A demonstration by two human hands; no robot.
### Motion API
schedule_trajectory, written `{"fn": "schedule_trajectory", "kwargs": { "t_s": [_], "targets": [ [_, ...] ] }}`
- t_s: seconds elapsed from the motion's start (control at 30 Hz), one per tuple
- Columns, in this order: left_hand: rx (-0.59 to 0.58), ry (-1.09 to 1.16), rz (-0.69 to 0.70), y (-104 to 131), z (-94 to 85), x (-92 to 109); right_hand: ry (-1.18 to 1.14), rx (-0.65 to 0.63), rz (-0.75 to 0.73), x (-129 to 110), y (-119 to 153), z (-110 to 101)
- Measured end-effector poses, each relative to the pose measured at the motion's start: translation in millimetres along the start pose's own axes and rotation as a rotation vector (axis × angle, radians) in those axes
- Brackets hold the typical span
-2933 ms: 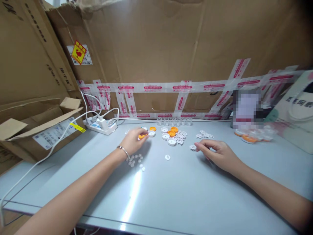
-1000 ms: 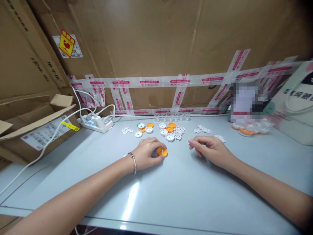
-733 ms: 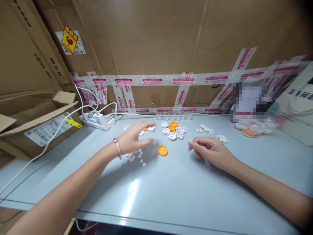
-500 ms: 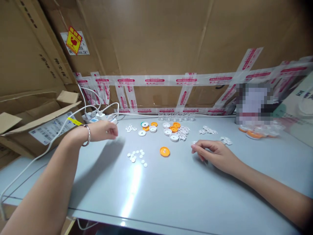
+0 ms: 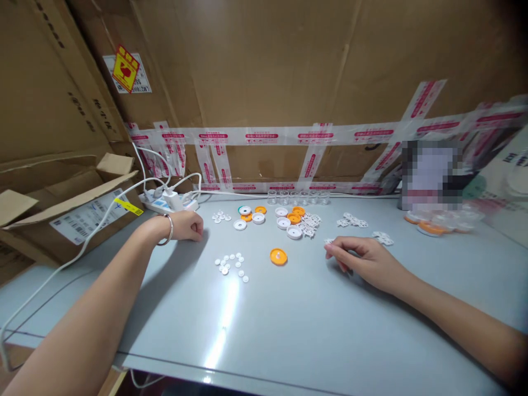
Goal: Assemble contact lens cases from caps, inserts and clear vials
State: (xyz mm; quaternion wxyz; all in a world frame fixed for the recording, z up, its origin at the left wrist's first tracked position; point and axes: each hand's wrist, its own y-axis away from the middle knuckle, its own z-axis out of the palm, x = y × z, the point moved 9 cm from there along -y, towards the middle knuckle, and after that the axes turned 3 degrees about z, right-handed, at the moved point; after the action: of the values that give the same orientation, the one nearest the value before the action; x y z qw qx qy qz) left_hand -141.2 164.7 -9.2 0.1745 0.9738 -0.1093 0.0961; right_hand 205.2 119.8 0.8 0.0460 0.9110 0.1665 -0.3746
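A large cardboard box (image 5: 264, 66) stood behind the far edge of the tabletop (image 5: 313, 335). An open carton (image 5: 41, 245) was located at the left, with a power strip (image 5: 155, 204) to its right. The right hand (image 5: 365, 261) was positioned at the right, thumb and forefinger pinched together. The left hand (image 5: 185, 226) was near the power strip; its fingers were curled inward, and any held part could not be determined. An orange cap (image 5: 279, 257) lay between the hands. A white part (image 5: 328, 241) was gripped by the right fingers. Small gears (image 5: 225, 270) lay left of the orange cap.
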Motion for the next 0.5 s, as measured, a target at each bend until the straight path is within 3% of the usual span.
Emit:
{"fn": "schedule_trajectory", "kwargs": {
  "t_s": [0.5],
  "targets": [
    [0.013,0.098,-0.001,8.2,-12.5,3.9,0.008,0.004,-0.013,0.7,-0.3,-0.9]
  ]
}}
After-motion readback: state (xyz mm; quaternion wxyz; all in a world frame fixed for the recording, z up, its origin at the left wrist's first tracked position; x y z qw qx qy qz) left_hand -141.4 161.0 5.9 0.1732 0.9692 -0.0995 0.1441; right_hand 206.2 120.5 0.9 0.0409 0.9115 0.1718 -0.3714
